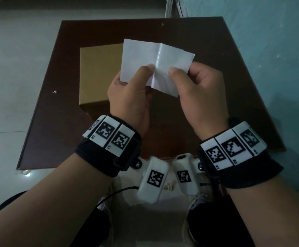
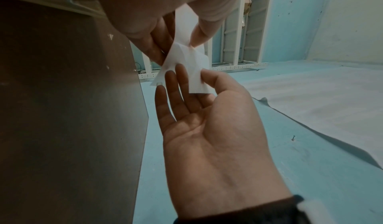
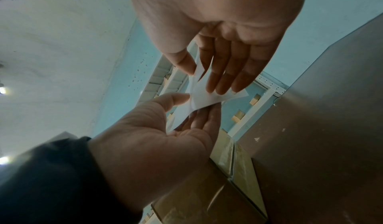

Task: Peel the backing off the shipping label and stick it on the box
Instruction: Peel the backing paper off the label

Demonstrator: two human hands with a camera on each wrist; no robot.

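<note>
Dim, bluish indoor light in all three views.
Two ceiling lamps (image 3: pixel 3 90) glow at the right wrist view's left edge; the white label (image 1: pixel 155 63) shows a glossy sheen; the worktop (image 1: pixel 59 97) stays murky; wide-angle bending curves edges; close skin looks soft.

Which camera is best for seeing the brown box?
The head view: the box shows its whole top on the table, left of the hands. The right wrist view shows only its taped side from below. The left wrist view doesn't clearly show it.
</note>
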